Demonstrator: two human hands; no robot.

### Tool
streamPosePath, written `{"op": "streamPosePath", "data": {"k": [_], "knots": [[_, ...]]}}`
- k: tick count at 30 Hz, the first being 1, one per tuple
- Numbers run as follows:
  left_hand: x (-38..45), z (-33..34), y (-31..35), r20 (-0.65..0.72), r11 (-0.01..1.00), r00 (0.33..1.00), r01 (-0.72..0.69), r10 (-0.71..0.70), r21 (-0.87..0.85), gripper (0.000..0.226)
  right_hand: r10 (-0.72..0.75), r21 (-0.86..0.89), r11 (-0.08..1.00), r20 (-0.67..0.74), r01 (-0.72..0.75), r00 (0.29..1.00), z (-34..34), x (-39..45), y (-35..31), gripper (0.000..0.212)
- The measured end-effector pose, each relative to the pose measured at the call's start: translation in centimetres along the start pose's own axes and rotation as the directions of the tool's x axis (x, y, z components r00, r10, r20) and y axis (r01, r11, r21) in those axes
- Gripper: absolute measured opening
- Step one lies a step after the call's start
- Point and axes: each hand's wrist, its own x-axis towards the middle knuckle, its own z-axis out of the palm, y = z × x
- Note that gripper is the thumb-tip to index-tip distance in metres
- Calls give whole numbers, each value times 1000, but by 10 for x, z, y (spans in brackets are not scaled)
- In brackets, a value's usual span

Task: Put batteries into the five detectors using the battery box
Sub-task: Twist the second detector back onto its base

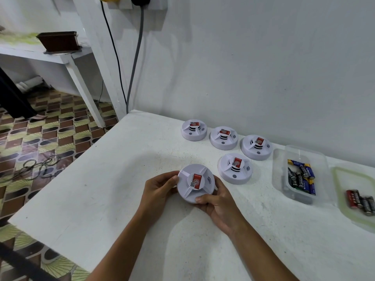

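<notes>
Gripping one detector (195, 183), both hands hide its lower rim.

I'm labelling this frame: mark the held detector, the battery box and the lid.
held detector (195, 182), head view, red label on top
battery box (281, 173), head view, left wall
lid (343, 179), head view, left rim

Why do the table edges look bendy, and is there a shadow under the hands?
In the head view, the wide lens bends the table edges; a soft grey shadow lies below the right hand and left hand holding the detector; the far-right batteries look blurry.
</notes>
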Motion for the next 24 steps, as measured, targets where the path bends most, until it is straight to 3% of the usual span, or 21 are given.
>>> {"op": "streamPosePath", "data": {"k": [14, 19, 24], "knots": [[0, -1, -1, -6, 1000, 1000, -3, 3, -15, 32, -3, -16, 1000, -9, 3, 1000, 0, -3, -1, 77], [0, -2, -1, -5, 1000, 1000, -6, 6, -27, 32, 0, 203, 979, 160, -33, 987, 0, -5, -7, 72], [0, -1, -1, -11, 1000, 1000, -3, 3, -14, 31, 59, 319, 940, 185, -117, 981, -1, -4, -9, 72]]}}
